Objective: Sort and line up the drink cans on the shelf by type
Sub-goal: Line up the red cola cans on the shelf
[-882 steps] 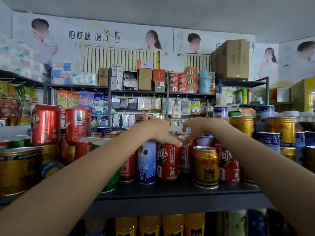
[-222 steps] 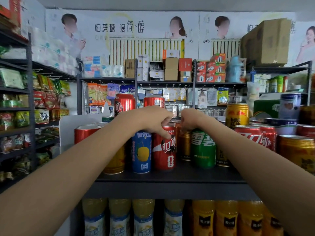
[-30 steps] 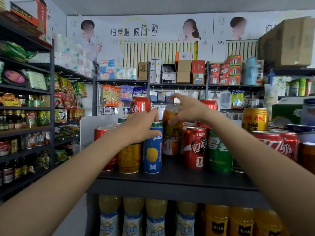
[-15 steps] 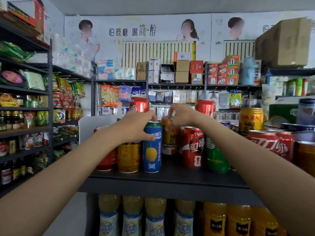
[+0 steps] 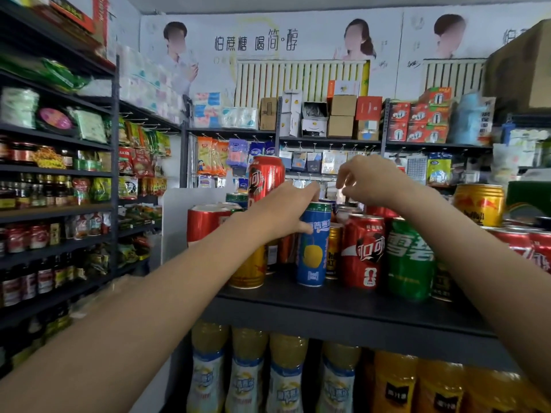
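From the head camera, the left hand (image 5: 280, 213) is grasping a tall blue can (image 5: 313, 248) near its top, with the thumb lying across the front of the label and the fingers reaching over the rim; the can is standing upright at the front of a dark shelf (image 5: 343, 305). The right hand (image 5: 372, 181) is hovering above and behind the cans with its fingers loosely curled downward, holding nothing. Just to the right of the blue can a red cola can (image 5: 362, 251) is standing, and touching its right side a green can (image 5: 410, 260) is standing too. Behind the gap between the blue and red cans a gold can (image 5: 334, 248) is showing partly. To the left of the blue can, under the left forearm, another gold can (image 5: 249, 268) is sitting, with a red can (image 5: 205, 225) behind it and a tall red can (image 5: 265, 177) raised higher at the back. Further right a gold can (image 5: 478, 204) is standing on top of other cans. Below the shelf, bottles of yellow drink (image 5: 284, 380) are lining up in a row.
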A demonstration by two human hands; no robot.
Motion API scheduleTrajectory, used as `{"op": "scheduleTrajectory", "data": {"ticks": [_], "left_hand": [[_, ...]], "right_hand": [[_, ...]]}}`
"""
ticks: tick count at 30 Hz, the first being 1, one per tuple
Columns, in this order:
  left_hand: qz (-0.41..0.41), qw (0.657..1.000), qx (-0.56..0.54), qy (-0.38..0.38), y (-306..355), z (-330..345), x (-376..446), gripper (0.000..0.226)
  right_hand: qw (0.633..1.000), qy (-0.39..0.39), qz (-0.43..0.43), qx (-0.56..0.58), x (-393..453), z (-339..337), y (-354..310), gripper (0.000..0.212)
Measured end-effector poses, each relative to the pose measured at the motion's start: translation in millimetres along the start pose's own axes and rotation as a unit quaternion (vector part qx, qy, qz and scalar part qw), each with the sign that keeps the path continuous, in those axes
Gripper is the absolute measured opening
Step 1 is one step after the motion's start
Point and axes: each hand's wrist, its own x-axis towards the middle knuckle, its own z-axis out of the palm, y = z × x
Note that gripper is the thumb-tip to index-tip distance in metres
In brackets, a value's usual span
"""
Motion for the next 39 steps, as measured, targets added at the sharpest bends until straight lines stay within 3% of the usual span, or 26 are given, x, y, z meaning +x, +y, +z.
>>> {"op": "scheduleTrajectory", "data": {"ticks": [3, 7, 9, 12, 16, 21, 25, 27, 29, 31, 32, 34, 36, 38, 39], "left_hand": [[-0.015, 0.999, -0.036, -0.002, -7.5, -3.4, -6.1, 0.047], [-0.052, 0.977, -0.135, 0.156, -33.3, -31.3, -39.8, 0.023], [-0.083, 0.967, -0.147, 0.192, -48.8, -41.1, -59.2, 0.012], [-0.115, 0.972, -0.116, 0.168, -66.1, -40.2, -82.3, 0.014], [-0.118, 0.981, -0.094, 0.124, -74.6, -27.2, -103.0, 0.018], [-0.106, 0.985, -0.019, 0.131, -62.0, -13.6, -116.7, 0.029], [-0.047, 0.986, -0.102, 0.123, -41.6, -7.4, -118.9, 0.042], [-0.060, 0.967, -0.205, 0.137, -33.6, -11.8, -112.4, 0.049], [-0.101, 0.930, -0.339, 0.098, -23.9, -17.3, -103.6, 0.059], [-0.124, 0.867, -0.481, 0.042, -9.2, -20.0, -95.9, 0.067], [-0.130, 0.828, -0.545, 0.032, -2.3, -20.1, -92.5, 0.068], [-0.128, 0.761, -0.635, 0.031, 7.2, -21.9, -84.1, 0.066], [-0.116, 0.726, -0.677, 0.037, 11.3, -26.3, -73.0, 0.067], [-0.101, 0.717, -0.688, 0.054, 12.5, -31.1, -59.3, 0.064], [-0.095, 0.732, -0.673, 0.051, 14.7, -33.8, -52.7, 0.060]], "right_hand": [[0.998, 0.037, -0.013, 0.047, -2.9, 2.5, -7.9, 0.021], [0.960, 0.100, -0.056, 0.254, -21.4, 2.4, -44.7, 0.013], [0.948, 0.042, -0.093, 0.302, -33.4, 14.6, -69.7, 0.010], [0.946, -0.083, -0.089, 0.302, -42.4, 47.8, -102.9, 0.042], [0.966, -0.019, -0.032, 0.255, -48.4, 79.7, -127.0, 0.056], [0.951, 0.038, -0.001, 0.307, -54.5, 83.7, -128.6, 0.057], [0.934, 0.059, -0.001, 0.352, -64.2, 70.6, -116.3, 0.054], [0.906, 0.082, 0.036, 0.414, -69.3, 56.2, -103.5, 0.056], [0.837, 0.093, 0.087, 0.532, -71.9, 38.5, -87.7, 0.058], [0.750, 0.082, 0.119, 0.646, -73.6, 22.8, -73.3, 0.066], [0.727, 0.073, 0.122, 0.671, -75.8, 16.6, -66.9, 0.071], [0.739, 0.053, 0.112, 0.662, -84.1, 7.6, -53.2, 0.077], [0.782, 0.034, 0.101, 0.614, -96.8, -1.2, -38.7, 0.081], [0.851, 0.017, 0.083, 0.518, -107.8, -5.2, -28.2, 0.079], [0.881, 0.010, 0.075, 0.466, -111.7, -2.7, -25.3, 0.078]]}}
